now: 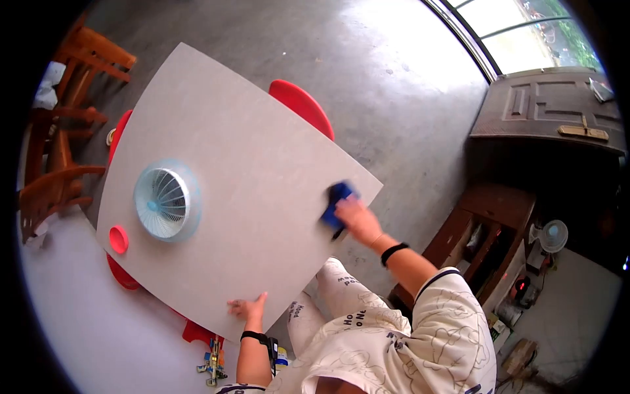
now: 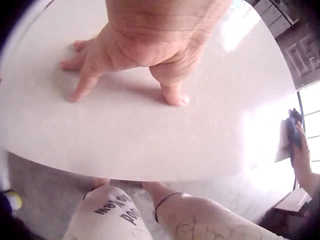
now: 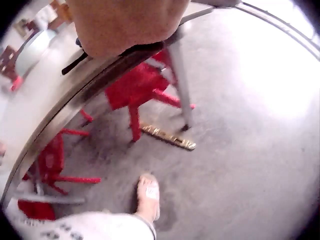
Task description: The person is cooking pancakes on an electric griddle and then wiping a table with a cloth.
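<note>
Near the right corner of a pale table (image 1: 262,171), my right hand (image 1: 359,222) grips a bunched dark blue cloth (image 1: 336,202); both are blurred in the head view. The left wrist view shows the cloth (image 2: 293,132) upright at the table's edge under that hand. My left hand (image 1: 249,308) rests on the tabletop by the near edge. Its fingers (image 2: 86,82) are spread and its thumb touches the surface, with nothing held. In the right wrist view, my wrist hides most of the right hand's work, and only a dark strip shows beside it.
A blue and white slatted basket (image 1: 164,203) and a small red dish (image 1: 119,240) stand on the table's left part. Red stools (image 1: 302,107) are tucked around it. Wooden chairs (image 1: 62,157) stand at left, a brown cabinet (image 1: 489,210) at right.
</note>
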Available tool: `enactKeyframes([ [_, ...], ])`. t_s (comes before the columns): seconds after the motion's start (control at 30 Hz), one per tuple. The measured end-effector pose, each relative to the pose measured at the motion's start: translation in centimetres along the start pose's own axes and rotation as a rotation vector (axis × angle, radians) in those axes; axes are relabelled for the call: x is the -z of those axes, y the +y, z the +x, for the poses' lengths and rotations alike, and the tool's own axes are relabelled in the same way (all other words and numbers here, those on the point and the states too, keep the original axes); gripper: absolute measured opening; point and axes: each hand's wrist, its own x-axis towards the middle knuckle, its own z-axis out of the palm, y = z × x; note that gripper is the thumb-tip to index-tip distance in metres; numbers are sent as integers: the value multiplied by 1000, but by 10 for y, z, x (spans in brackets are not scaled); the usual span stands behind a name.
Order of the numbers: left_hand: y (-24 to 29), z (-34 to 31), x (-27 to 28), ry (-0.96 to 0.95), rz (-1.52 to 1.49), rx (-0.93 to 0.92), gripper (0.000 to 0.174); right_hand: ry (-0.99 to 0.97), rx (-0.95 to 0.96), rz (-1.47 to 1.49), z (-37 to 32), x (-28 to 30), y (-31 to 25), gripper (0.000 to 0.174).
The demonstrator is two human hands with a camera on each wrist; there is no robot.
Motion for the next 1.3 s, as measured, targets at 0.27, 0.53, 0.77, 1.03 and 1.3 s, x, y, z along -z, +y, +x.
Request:
enactKeyframes([
  [0.27,14,-18,8,-61,-85,9,139,106,-138,-154,151,26,-28,48],
  [0.53,16,-45,22,-37,-95,-200,123,-453,934,186,74,-40,-209,47],
  [0.77,-75,9,25,-60,-593,-396,105,-74,249,-25,134,-36,-196,61],
  [1.03,-133,40,49,153,-652,-253,108,-438,564,-45,80,-93,-314,59],
  [1.3,-136,39,41,244,-474,-373,121,-372,1081,-7,161,-154,-526,55],
])
